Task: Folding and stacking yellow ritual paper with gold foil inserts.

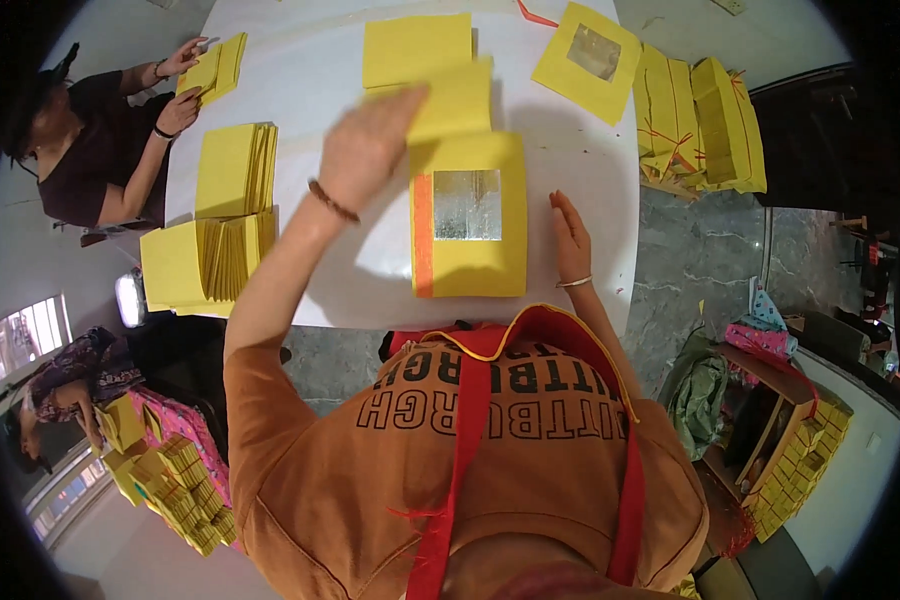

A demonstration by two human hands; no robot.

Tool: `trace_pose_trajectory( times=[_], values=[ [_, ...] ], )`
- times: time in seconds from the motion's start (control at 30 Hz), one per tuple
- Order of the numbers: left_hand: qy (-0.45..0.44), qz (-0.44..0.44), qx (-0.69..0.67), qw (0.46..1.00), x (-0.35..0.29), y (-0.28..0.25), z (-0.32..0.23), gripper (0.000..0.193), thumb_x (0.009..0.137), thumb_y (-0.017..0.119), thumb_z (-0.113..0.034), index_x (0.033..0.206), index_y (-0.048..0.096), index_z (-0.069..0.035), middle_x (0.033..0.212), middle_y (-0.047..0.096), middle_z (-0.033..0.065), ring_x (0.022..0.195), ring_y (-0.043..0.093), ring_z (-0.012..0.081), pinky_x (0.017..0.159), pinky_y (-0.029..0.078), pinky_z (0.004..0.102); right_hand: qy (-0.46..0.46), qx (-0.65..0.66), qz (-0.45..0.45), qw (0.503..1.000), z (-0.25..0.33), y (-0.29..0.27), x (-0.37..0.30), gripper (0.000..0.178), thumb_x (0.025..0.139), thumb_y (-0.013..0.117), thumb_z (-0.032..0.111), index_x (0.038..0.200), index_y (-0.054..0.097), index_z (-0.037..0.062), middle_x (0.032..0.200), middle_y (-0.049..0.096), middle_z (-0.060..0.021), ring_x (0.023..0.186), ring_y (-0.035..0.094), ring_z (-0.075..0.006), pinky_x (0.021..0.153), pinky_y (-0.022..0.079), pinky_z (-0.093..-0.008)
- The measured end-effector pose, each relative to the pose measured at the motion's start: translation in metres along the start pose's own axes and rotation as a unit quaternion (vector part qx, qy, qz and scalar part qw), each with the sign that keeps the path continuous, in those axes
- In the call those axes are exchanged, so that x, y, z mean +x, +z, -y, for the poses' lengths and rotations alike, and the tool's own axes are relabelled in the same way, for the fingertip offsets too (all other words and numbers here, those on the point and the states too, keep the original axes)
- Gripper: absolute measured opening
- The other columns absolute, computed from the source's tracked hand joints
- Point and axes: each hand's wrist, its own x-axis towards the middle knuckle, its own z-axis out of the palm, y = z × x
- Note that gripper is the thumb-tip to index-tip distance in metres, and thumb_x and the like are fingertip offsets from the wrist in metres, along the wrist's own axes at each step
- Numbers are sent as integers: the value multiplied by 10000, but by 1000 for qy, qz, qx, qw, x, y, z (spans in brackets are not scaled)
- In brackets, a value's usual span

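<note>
My left hand [368, 145], blurred by motion, is closed at the left edge of a slanted yellow paper sheet [455, 100]. Just nearer to me lies a yellow sheet with a silver foil square [467, 205] and an orange strip [423, 235] down its left side. To the right of it, my right hand [570, 240] rests on edge against the white table [595, 165], fingers stretched out and holding nothing. Beyond the slanted sheet is a yellow paper stack [417, 50], partly covered by it.
Fanned yellow paper stacks [235, 170] stand on the table's left side. At the far right corner lies another foil-square sheet [585, 62], beside tied yellow bundles [685, 125]. A co-worker [100, 150] handles yellow paper at far left; another person [70, 390] is at lower left.
</note>
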Motion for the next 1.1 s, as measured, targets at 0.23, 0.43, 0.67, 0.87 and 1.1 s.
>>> trace_pose_trajectory(
  times=[0.23, 0.43, 0.67, 0.87, 1.1],
  values=[
    [7, 24, 117, 993, 46, 126, 106, 615, 734, 547, -45, 1305, 407, -224, 1233, 505, 86, 1087, 502, 261, 887, 404, 390, -69, -129, 29, 989, -8, 16, -1, 323, 891, 484, 135, 1183, 536, 6, 1162, 574, -129, 1083, 524, -221, 940, 375, -311],
    [-51, 237, 75, 967, 54, 154, 91, 590, 812, 515, -111, 1349, 322, -260, 1376, 333, 123, 1232, 348, 307, 990, 306, 448, -64, -153, 7, 986, 1, 12, -8, 288, 881, 483, 130, 1129, 572, 12, 1091, 606, -118, 1006, 550, -232, 903, 387, -321],
    [-63, 296, 85, 949, 47, 151, 90, 811, 747, 531, -152, 1423, 97, -263, 1464, 109, 168, 1345, 107, 348, 1072, 128, 489, -77, -184, 17, 980, -3, 14, -5, 288, 861, 509, 117, 1127, 575, 28, 1069, 613, -106, 1001, 551, -232, 901, 390, -324],
    [-59, 290, 94, 951, 50, 146, 89, 839, 729, 553, -178, 1424, 92, -270, 1463, 122, 153, 1344, 126, 336, 1068, 142, 489, -92, -91, 12, 991, 28, 14, 0, 305, 828, 555, 94, 1128, 574, 43, 1136, 578, -101, 1083, 518, -257, 912, 390, -340],
    [-55, 290, 112, 949, 57, 126, 88, 879, 695, 601, -251, 1419, 102, -278, 1459, 145, 104, 1322, 194, 308, 1038, 212, 494, -303, -350, 133, 877, 64, 24, -12, 328, 746, 651, 151, 1068, 606, 106, 1142, 574, -57, 1140, 476, -258, 937, 327, -381]
  ],
)
